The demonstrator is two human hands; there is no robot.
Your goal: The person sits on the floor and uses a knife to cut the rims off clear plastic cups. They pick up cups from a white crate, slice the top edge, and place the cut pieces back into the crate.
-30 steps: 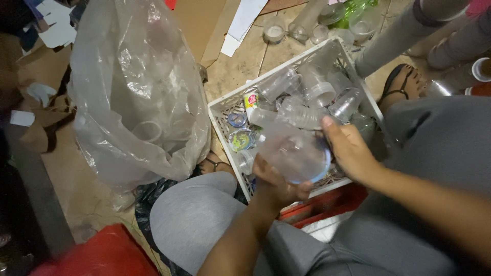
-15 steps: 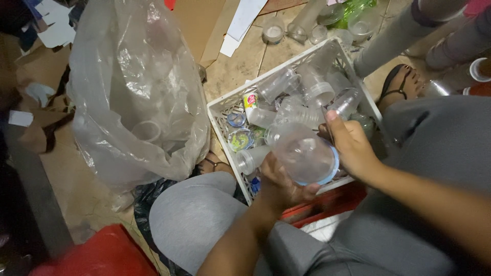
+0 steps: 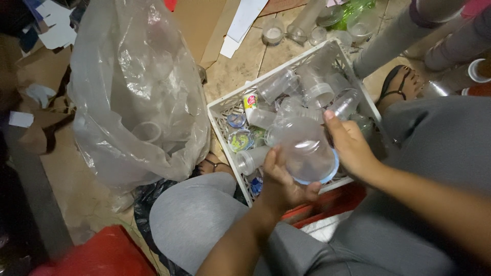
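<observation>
Left hand (image 3: 284, 179): positioned below and to the left of a clear plastic cup (image 3: 307, 151), palm up, fingers curled against the cup's lower side, thumb near the blue-tinted rim. Grip state: wrapped around the cup, in contact.

Right hand (image 3: 350, 145): placed on the right side of the same cup, thumb pointing up along the wall, remaining fingers hidden behind the cup. Grip state: pressed against the cup from the opposite side; full finger closure cannot be told.

Clear plastic cup: held between both hands, tilted, mouth toward the camera and lower right. Located directly above the near edge of a white plastic crate (image 3: 225, 110), over the lap.

White plastic crate: lattice walls, resting on the floor between the knees. Filled with clear plastic cups and bottles (image 3: 312, 89), lying at mixed angles, plus several small round lids (image 3: 239, 139) with coloured print at the left side.

Large clear plastic bag (image 3: 138, 92): standing open to the left of the crate, just beside it, containing more transparent containers, outlines blurred.

Grey trouser legs (image 3: 199, 220): framing the crate on both sides.

Sandalled foot (image 3: 399, 87): to the right of the crate, belonging to another person.

Red object (image 3: 97, 253): lower left corner, kind not identifiable.

Cardboard sheets (image 3: 199, 20): flat on the floor behind the bag.
</observation>
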